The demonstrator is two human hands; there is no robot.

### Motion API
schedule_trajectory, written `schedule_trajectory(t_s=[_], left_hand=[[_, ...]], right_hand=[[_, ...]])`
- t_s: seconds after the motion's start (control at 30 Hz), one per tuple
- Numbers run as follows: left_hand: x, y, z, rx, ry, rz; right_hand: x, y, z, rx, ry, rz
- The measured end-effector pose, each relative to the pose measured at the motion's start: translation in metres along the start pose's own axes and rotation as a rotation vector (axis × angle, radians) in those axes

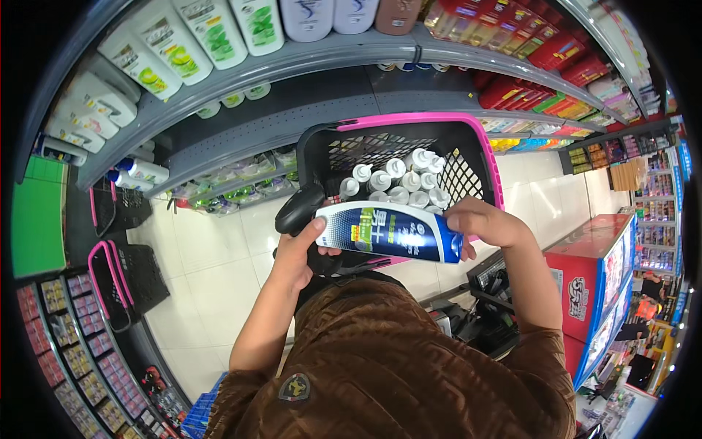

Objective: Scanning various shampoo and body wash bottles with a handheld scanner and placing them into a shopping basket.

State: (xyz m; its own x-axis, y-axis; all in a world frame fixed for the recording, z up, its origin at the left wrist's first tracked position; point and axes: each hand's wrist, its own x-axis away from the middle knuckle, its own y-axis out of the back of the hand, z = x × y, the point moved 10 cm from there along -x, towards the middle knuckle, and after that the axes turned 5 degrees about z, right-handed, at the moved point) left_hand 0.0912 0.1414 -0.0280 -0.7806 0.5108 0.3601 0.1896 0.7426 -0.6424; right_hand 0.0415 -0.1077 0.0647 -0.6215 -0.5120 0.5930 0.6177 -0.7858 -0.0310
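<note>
A white and blue shampoo bottle point(384, 231) lies sideways between my two hands, its printed label facing up. My left hand point(299, 249) grips the white base end, thumb on top and fingertips showing below. At the other end my right hand point(482, 222) holds the blue cap between thumb and fingers. Just beyond the bottle stands a black mesh shopping basket point(477, 159) with a pink rim. Inside it, several bottles with white pump tops point(411, 178) are packed upright. The basket's near side is partly hidden behind the bottle and my hands.
Grey shelves point(329, 52) in front carry white shampoo bottles point(208, 27) and red packs point(502, 90). More black baskets with pink handles point(109, 280) stand at left. A red and blue display cabinet point(587, 274) is at right. Near my left hand sits a rounded black part point(299, 208).
</note>
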Motion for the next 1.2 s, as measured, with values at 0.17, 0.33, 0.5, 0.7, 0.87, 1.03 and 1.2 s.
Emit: schedule_trajectory(t_s=[0.17,0.33,0.5,0.7,0.87,1.03,1.2], left_hand=[[0.004,-0.003,0.012,0.149,-0.018,-0.039],[0.016,-0.034,0.010,-0.094,-0.058,-0.067],[0.022,-0.055,0.023,-0.198,-0.049,0.049],[0.021,-0.038,0.024,-0.224,-0.017,0.082],[0.028,-0.051,-0.001,-0.410,-0.145,0.188],[0.052,-0.080,-0.032,-0.941,-0.073,0.478],[0.086,-0.074,-0.072,-0.924,-0.083,0.464]], right_hand=[[0.003,0.019,-0.031,-0.575,0.244,-0.480],[-0.035,-0.020,-0.030,-0.921,0.580,-0.486],[-0.031,-0.031,-0.015,-0.934,0.690,-0.567],[-0.020,-0.032,-0.009,-0.865,0.736,-0.594],[-0.028,-0.041,-0.002,-0.846,0.724,-0.675],[-0.084,-0.072,-0.014,-1.462,0.546,-0.289],[-0.095,-0.099,0.028,-1.552,0.804,0.246]])
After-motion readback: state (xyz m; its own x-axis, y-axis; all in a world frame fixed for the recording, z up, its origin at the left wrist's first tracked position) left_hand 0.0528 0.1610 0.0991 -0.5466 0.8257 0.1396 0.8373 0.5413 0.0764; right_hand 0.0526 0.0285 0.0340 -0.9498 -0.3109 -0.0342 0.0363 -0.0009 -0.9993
